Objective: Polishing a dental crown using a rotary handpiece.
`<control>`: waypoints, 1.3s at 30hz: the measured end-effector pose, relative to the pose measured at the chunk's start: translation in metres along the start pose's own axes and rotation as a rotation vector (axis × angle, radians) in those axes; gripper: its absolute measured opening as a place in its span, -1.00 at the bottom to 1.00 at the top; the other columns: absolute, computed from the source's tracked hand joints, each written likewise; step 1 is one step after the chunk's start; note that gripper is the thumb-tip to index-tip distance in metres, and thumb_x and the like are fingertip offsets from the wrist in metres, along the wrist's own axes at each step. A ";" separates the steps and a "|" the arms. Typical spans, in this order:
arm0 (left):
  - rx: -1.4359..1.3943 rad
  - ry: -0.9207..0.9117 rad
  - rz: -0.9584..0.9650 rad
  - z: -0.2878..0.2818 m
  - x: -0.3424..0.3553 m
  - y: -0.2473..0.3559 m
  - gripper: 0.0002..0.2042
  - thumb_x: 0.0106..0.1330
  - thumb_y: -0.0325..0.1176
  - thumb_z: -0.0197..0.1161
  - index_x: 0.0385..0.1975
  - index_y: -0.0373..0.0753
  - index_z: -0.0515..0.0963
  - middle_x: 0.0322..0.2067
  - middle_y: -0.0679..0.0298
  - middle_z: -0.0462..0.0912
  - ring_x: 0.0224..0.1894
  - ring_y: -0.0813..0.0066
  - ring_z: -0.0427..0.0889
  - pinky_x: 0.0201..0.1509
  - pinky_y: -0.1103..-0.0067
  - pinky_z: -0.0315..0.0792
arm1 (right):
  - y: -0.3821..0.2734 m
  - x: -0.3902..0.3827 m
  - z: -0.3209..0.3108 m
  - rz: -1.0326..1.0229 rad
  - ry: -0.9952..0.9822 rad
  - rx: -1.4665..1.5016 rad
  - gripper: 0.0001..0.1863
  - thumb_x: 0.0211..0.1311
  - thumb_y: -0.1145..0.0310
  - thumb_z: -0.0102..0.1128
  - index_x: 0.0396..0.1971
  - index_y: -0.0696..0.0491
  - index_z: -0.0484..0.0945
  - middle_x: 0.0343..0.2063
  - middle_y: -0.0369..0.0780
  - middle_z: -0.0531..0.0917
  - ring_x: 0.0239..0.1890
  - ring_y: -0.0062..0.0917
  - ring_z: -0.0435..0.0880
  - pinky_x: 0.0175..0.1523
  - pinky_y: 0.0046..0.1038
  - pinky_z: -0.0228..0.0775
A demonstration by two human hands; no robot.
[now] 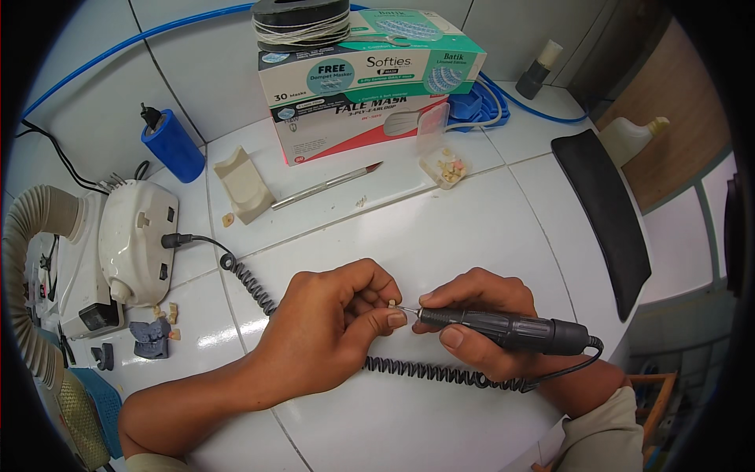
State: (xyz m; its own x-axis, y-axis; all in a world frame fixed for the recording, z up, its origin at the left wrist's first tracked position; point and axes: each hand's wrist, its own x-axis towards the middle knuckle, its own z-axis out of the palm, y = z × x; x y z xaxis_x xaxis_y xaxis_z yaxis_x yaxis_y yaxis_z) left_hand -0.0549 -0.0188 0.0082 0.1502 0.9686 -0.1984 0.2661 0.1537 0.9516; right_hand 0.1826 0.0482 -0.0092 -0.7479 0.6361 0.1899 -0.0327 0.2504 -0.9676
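Note:
Between the thumb and fingers of my left hand [307, 334] is a small, pale, tooth-like piece [392, 304], mostly covered by the fingertips. My right hand [487, 293] grips a black rotary handpiece [523, 330] from above and below, like a pen. Its thin metal bit [408, 309] points left and reaches the left fingertips; whether it touches the piece I cannot tell. A coiled black cord [440, 370] passes behind my left wrist and links the handpiece to a white control unit [138, 244] on the left.
Mask boxes [370, 79] carry a wire spool [301, 20] at the back. In front lie a cream handpiece rest [242, 185], a metal-handled tool [326, 185] and a clear box of tooth-like pieces [446, 169]. Grey blocks [149, 338] and a ribbed hose [31, 236] stand left, a black pad [602, 220] right.

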 end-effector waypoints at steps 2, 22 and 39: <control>0.006 0.000 0.007 0.000 0.000 0.000 -0.90 0.42 -0.54 0.37 -0.16 -0.39 0.62 -0.34 0.26 0.75 -0.25 0.62 0.70 -0.14 0.63 0.56 | -0.002 0.000 0.000 0.028 0.012 -0.002 -0.72 0.41 0.41 0.30 0.01 0.23 0.58 -0.30 -0.10 0.80 -0.23 -0.50 0.82 -0.07 -0.45 0.66; 0.006 -0.004 0.013 0.000 0.000 0.000 -0.91 0.44 -0.55 0.34 -0.16 -0.40 0.61 -0.34 0.24 0.77 -0.24 0.60 0.74 -0.12 0.62 0.58 | -0.001 0.000 0.001 0.029 0.009 -0.004 -0.71 0.42 0.41 0.30 0.02 0.23 0.57 -0.29 -0.10 0.79 -0.21 -0.51 0.82 -0.05 -0.45 0.66; 0.018 -0.008 0.006 -0.001 0.000 0.002 -0.92 0.44 -0.55 0.34 -0.16 -0.40 0.61 -0.33 0.23 0.78 -0.22 0.58 0.76 -0.09 0.61 0.60 | 0.002 0.000 0.002 -0.009 0.003 -0.002 -0.71 0.40 0.38 0.32 0.01 0.22 0.58 -0.31 -0.12 0.79 -0.25 -0.54 0.81 -0.10 -0.47 0.65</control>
State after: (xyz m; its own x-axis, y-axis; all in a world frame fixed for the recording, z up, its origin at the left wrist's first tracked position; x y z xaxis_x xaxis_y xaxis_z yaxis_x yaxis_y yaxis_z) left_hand -0.0554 -0.0180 0.0100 0.1594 0.9678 -0.1949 0.2827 0.1445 0.9483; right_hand 0.1812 0.0475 -0.0113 -0.7453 0.6364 0.1989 -0.0381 0.2571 -0.9656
